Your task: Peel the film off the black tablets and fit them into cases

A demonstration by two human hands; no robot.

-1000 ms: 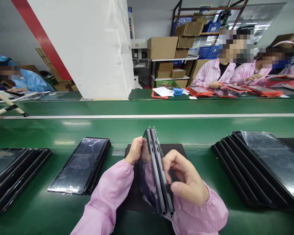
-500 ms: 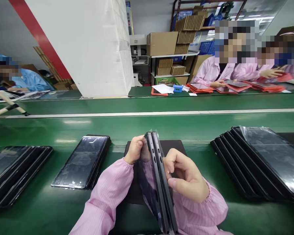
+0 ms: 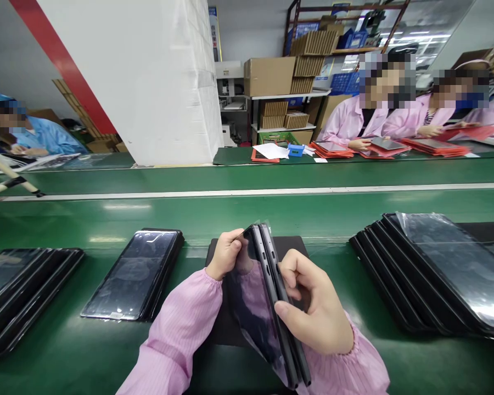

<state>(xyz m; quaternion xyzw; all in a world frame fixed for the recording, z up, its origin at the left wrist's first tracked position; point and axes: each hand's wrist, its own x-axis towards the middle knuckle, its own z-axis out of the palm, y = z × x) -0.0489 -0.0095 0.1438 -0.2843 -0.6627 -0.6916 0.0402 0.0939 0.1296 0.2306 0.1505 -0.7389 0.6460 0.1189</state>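
Two tablets stand nearly on edge, side by side, with their long sides and ports facing up; clear film covers the left one's screen. My left hand pinches them at the far top corner. Against the near side of the pair, my right hand has its thumb on the upper edge and its curled fingers at the right-hand tablet. Beneath them a dark flat mat lies on the green surface.
Film-covered tablets lie stacked left of my arms. Further stacks stand at the far left and on the right. Across the green worktop, co-workers in pink handle tablets by red sleeves. A person in blue sits far left.
The two tablets have tipped, their near ends moving right and more of the left screen showing. My right thumb has come onto the upper edge. The view has shifted slightly.
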